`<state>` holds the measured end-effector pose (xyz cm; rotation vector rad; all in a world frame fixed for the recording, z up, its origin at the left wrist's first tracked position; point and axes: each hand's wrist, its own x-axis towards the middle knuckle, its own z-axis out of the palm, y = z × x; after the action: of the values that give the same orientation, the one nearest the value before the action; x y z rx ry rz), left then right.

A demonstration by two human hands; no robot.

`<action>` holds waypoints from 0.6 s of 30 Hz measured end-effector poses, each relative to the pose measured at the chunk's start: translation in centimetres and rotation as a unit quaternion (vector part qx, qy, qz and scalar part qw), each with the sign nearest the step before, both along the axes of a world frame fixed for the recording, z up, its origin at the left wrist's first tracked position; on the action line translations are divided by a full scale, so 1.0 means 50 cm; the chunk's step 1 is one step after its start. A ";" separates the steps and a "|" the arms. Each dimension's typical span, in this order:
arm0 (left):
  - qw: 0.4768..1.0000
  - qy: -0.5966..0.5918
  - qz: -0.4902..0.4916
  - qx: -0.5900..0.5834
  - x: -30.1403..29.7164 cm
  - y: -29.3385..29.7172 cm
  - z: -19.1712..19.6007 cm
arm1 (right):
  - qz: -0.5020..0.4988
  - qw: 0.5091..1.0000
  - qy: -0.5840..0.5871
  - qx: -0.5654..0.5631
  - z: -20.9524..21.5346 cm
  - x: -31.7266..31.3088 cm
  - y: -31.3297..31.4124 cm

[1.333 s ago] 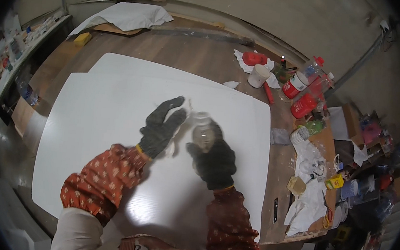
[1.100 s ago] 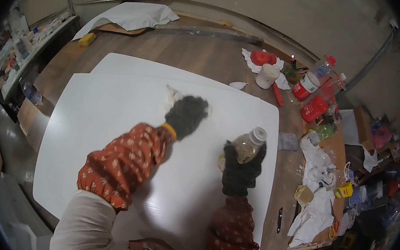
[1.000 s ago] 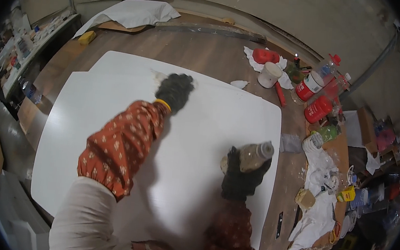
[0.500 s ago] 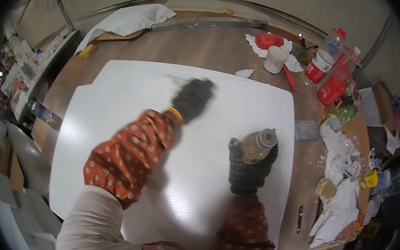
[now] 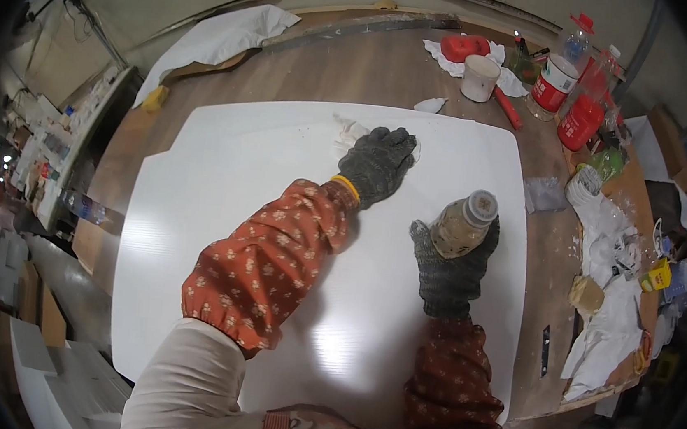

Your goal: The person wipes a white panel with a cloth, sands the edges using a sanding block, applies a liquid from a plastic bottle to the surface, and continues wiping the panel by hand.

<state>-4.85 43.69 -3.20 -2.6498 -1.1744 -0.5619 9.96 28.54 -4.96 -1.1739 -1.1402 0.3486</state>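
Observation:
My left hand (image 5: 375,165), in a dark grey knit glove with a yellow cuff edge, lies flat with fingers stretched over a crumpled white cloth (image 5: 346,134). Most of the cloth is hidden beneath the palm. Both rest near the far edge of a glossy white panel (image 5: 223,178). To the right, my right hand (image 5: 455,273), gloved alike, is wrapped round a cloudy, brownish bottle (image 5: 458,230) with a grey cap. The bottle is tilted with its cap toward the far right, over the panel's right side. Red flowered sleeve covers reach over both forearms.
Beneath the panel is a brown wooden table (image 5: 324,68). At its far right stand a white cup (image 5: 480,79), a red-labelled container (image 5: 552,86) and several bottles. Crumpled white paper (image 5: 595,346), a tan sponge (image 5: 586,295) and a black pen-like tool (image 5: 545,351) lie along the right side.
My left hand has slid to the right along the panel with the cloth beneath it. The right hand still grips the bottle. The whole view has shifted slightly.

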 end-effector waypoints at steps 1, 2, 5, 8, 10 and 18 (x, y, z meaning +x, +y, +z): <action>0.999 -0.012 0.003 0.035 -0.028 0.000 0.005 | 0.018 1.000 -0.005 -0.008 -0.001 0.001 -0.002; 0.997 -0.033 0.000 0.067 -0.059 0.007 0.003 | 0.020 1.000 -0.014 -0.010 0.009 0.011 -0.009; 0.977 -0.017 0.204 0.066 -0.238 0.021 0.035 | 0.004 1.000 0.008 -0.011 0.014 0.018 -0.010; 0.946 -0.002 0.315 0.078 -0.362 -0.019 0.031 | 0.097 0.978 0.179 -0.041 0.019 -0.018 -0.006; 0.939 0.137 0.133 0.285 -0.345 -0.011 -0.007 | 0.069 0.996 0.056 -0.022 0.023 -0.028 0.004; 0.996 -0.051 -0.059 0.037 -0.081 -0.165 -0.039 | 0.130 0.956 0.259 -0.040 -0.070 0.029 0.049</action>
<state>-8.90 35.43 -5.17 -2.6683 -1.0069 -0.7538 11.43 30.98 -8.48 -0.9227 -0.8179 0.8585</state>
